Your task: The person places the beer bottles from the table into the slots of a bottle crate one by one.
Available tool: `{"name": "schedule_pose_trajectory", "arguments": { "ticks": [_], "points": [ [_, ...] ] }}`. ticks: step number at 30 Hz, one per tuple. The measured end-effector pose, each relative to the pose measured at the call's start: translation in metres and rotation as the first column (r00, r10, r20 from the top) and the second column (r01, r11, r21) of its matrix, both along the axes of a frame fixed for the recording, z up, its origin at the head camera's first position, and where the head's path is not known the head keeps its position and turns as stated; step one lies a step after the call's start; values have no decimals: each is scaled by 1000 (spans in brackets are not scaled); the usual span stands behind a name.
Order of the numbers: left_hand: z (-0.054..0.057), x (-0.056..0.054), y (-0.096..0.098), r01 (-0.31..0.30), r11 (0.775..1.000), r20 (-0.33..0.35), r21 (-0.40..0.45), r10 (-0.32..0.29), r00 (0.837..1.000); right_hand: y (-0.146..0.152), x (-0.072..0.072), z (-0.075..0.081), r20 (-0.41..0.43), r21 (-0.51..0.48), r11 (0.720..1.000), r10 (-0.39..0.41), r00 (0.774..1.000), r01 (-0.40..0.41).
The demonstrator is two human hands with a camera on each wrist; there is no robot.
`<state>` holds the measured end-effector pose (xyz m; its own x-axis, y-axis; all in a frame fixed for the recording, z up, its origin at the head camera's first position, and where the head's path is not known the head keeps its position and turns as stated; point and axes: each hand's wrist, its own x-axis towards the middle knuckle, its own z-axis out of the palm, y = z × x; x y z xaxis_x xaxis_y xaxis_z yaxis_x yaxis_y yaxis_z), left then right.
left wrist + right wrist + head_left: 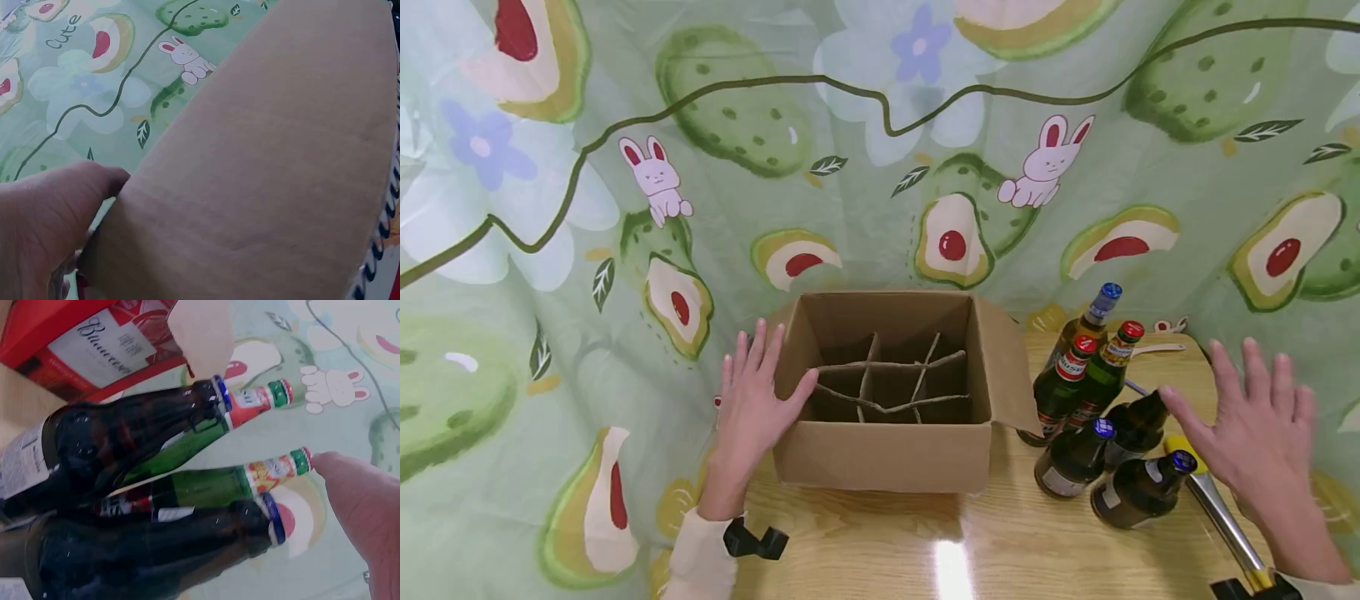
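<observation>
A cardboard box (883, 457) stands upright on the table with its top open, and cardboard dividers (842, 365) split its inside into several cells. Against its left side is my left hand (756, 396), fingers spread, the thumb over the rim; in the left wrist view the thumb lies at a cardboard edge. To the right of the box stand three taller bottles, among them a green bottle (1112, 367), and three squat dark brown bottles, one blue-capped (1070, 458). My right hand (1262, 425) hovers right of them, fingers spread, holding nothing.
A yellow-and-silver tool (1221, 508) lies under the right hand. Behind the bottles lies a pale utensil (1157, 347). The box's right flap (1009, 367) leans out toward the bottles. A patterned cloth (865, 208) hangs behind the wooden table (865, 542).
</observation>
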<state>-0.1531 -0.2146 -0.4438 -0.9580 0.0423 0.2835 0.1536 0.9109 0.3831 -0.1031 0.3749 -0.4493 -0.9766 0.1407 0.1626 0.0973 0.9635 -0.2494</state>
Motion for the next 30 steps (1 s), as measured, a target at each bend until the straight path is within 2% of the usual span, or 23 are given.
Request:
{"name": "schedule_pose_trajectory", "arguments": {
  "ticks": [3, 6, 9, 11, 15, 18, 20, 25, 30],
  "points": [
    [-6, 3, 1, 40, 997, -14, 60, -39, 999, -10, -2, 3, -65, -42, 997, 59, 996, -62],
    [-11, 6, 2, 76, 990, -27, 117, -73, 997, -23, -6, 7, -208, -115, 983, 120, 971, -146],
    [-14, 9, 5, 99, 977, -24, 188, -96, 995, -39, -10, 14, -335, -212, 948, 158, 929, -238],
    [-15, 10, 6, 105, 968, -17, 227, -104, 994, -50, -14, 17, -358, -294, 913, 169, 918, -282],
    [-16, 10, 5, 103, 954, 20, 281, -113, 993, -68, -27, 22, -261, -407, 864, 200, 944, -295],
    [-16, 10, 5, 97, 949, 61, 299, -120, 991, -76, -39, 20, -169, -439, 850, 238, 956, -289],
    [-17, 10, 5, 93, 947, 79, 309, -123, 989, -81, -46, 16, -128, -457, 841, 262, 957, -291],
    [-20, 9, 3, 71, 931, 115, 358, -119, 986, -86, -60, 3, -84, -468, 829, 303, 949, -306],
    [-21, 9, 1, 66, 921, 123, 384, -122, 985, -82, -71, -11, 35, -502, 823, 327, 944, -266]
  ]
}}
